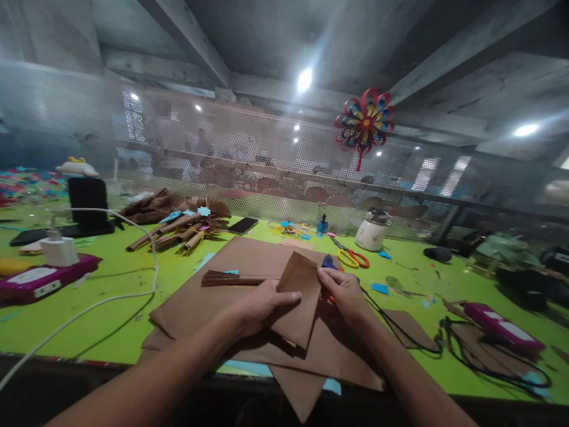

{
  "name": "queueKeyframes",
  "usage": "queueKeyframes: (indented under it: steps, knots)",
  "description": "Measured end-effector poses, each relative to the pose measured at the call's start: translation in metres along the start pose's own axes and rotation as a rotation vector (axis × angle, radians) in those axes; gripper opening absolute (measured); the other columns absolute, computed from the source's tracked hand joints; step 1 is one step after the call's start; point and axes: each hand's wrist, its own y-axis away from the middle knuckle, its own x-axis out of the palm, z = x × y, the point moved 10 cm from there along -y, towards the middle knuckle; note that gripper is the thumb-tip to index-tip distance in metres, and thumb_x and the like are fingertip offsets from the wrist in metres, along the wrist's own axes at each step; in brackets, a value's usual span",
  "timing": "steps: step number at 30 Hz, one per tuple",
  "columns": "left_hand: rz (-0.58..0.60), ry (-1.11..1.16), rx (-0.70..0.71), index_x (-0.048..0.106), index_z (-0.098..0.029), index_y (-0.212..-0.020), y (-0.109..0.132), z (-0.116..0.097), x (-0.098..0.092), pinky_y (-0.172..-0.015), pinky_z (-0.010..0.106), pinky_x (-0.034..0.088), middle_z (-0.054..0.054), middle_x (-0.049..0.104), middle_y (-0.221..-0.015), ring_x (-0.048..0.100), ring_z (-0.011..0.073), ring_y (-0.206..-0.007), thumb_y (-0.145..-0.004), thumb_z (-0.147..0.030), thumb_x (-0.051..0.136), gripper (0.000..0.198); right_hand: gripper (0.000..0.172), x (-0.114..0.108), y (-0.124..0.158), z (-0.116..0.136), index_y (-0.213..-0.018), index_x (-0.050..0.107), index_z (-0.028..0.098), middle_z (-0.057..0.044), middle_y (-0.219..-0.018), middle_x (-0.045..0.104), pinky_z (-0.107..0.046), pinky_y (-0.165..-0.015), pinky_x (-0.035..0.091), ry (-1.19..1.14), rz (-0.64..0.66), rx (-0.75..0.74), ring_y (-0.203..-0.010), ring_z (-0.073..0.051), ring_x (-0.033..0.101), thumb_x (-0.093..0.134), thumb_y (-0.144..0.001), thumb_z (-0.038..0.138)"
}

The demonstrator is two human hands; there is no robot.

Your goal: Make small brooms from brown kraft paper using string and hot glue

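My left hand (263,303) grips a folded piece of brown paper (295,296) from its left side, thumb flat across the front. At the right edge of that paper, my right hand (342,292) pinches it between thumb and fingers. The folded paper stands tilted above large brown paper sheets (213,314) stacked on the table. Left of it lies a rolled brown paper piece with a fringed end (221,279), its right end hidden behind the folded paper. A dark blue and red tool (328,261) shows partly behind my right hand; its kind is hidden.
Scissors with yellow and red handles (353,257) lie beside a white jar (371,230). Behind the sheets are a phone (243,225) and rolled paper pieces (184,228). Purple power strips (48,279) sit left and right. A white cable (153,261) crosses the green table (111,332).
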Motion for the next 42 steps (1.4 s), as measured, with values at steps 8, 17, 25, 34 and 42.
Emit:
queueKeyframes:
  steps: [8, 17, 25, 34, 42]
  knots:
    - [-0.038, 0.123, 0.018, 0.063, -0.009, -0.108, -0.002, -0.003, -0.008, -0.076, 0.037, 0.051, 0.015, 0.071, -0.095, 0.067, 0.0253, -0.083, -0.078, -0.029, 0.066, 0.036, 0.033, -0.022, -0.005, -0.019, -0.086, 0.067, 0.020, 0.002, -0.060, 0.059, -0.025, -0.045, 0.039, -0.209, -0.195, 0.043, -0.048, -0.014, 0.049, 0.065, -0.075, 0.050]
    - [-0.116, 0.123, -0.037, 0.065, -0.008, -0.106, -0.005, 0.001, -0.015, -0.076, 0.033, 0.050, 0.015, 0.071, -0.097, 0.066, 0.0238, -0.085, -0.079, -0.037, 0.065, 0.039, 0.034, -0.017, -0.002, -0.018, -0.075, 0.062, 0.019, 0.006, -0.041, 0.047, -0.023, -0.037, 0.027, 0.040, -0.159, 0.046, -0.035, -0.011, 0.039, 0.058, -0.079, 0.053]
    - [0.068, 0.104, -0.044, 0.064, -0.011, -0.107, -0.002, 0.003, 0.006, -0.081, 0.038, 0.049, 0.015, 0.071, -0.098, 0.066, 0.0250, -0.088, -0.078, -0.043, 0.066, 0.043, 0.029, -0.009, 0.001, 0.006, -0.071, 0.054, 0.022, 0.004, -0.050, 0.052, -0.025, -0.044, 0.035, 0.194, -0.194, -0.060, -0.044, -0.014, 0.048, 0.054, -0.082, 0.049]
    - [0.136, 0.092, 0.003, 0.063, -0.009, -0.109, -0.004, 0.002, 0.009, -0.083, 0.040, 0.048, 0.017, 0.071, -0.097, 0.067, 0.0247, -0.082, -0.076, -0.028, 0.069, 0.038, 0.025, -0.002, 0.006, 0.015, -0.080, 0.053, 0.020, 0.001, -0.058, 0.059, -0.025, -0.048, 0.040, 0.188, -0.174, -0.079, -0.051, -0.015, 0.054, 0.053, -0.084, 0.045]
    - [0.150, 0.061, -0.018, 0.065, -0.010, -0.107, -0.004, 0.004, 0.010, -0.089, 0.039, 0.046, 0.016, 0.069, -0.102, 0.065, 0.0246, -0.091, -0.079, -0.032, 0.067, 0.036, 0.027, -0.001, 0.009, 0.018, -0.080, 0.051, 0.020, 0.004, -0.055, 0.054, -0.022, -0.046, 0.037, 0.077, -0.171, -0.114, -0.048, -0.012, 0.050, 0.060, -0.082, 0.046]
